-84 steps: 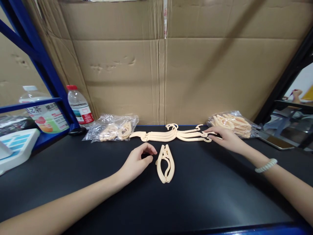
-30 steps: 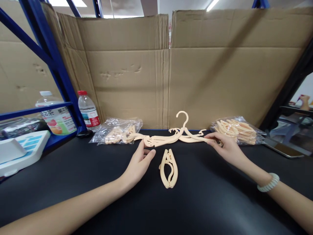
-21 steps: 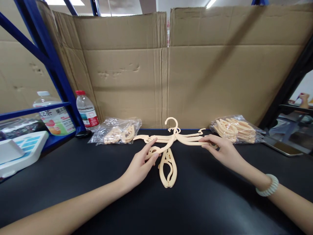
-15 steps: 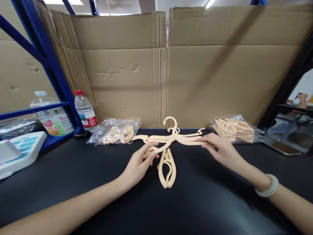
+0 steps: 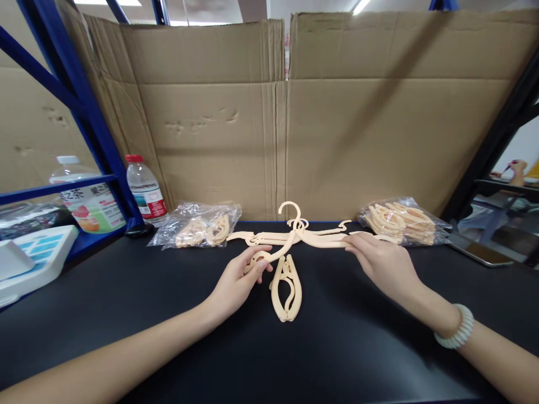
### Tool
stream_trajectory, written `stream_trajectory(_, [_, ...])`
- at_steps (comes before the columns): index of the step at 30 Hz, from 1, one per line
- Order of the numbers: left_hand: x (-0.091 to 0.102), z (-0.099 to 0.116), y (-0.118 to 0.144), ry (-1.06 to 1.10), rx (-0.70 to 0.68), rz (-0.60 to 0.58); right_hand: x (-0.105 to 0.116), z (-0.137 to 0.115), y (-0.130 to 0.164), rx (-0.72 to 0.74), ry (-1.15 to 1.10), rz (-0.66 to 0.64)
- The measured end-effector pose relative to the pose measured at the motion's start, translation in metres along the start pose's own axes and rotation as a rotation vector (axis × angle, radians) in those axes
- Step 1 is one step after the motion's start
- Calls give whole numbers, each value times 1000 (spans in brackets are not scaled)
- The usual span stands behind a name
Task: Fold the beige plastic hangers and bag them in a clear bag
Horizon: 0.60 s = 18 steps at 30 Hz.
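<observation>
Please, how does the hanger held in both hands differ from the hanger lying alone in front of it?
The held hanger is spread wide, its arms out sideways; the lone hanger is folded into a narrow loop. The held hanger is gripped by the left hand and right hand, hook up; the lone hanger lies flat, untouched. Both are cream plastic.

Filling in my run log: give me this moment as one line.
left hand: grips open hanger left arm | right hand: grips its right arm | folded hanger: flat on table
</observation>
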<state>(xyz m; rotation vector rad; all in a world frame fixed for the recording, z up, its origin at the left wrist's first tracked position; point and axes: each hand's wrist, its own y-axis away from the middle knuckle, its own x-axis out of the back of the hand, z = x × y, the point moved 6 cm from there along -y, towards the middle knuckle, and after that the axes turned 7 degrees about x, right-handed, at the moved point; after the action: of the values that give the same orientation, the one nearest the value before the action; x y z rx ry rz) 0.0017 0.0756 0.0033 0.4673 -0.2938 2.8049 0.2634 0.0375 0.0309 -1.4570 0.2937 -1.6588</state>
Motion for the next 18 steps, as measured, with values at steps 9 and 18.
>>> stream_trajectory(9, [0,1,0,-13,0,-2,0,-2,-3,12,-179,29])
stream_trajectory(18, [1,-1,0,6,4,4,-4,14,-3,-229,-662,140])
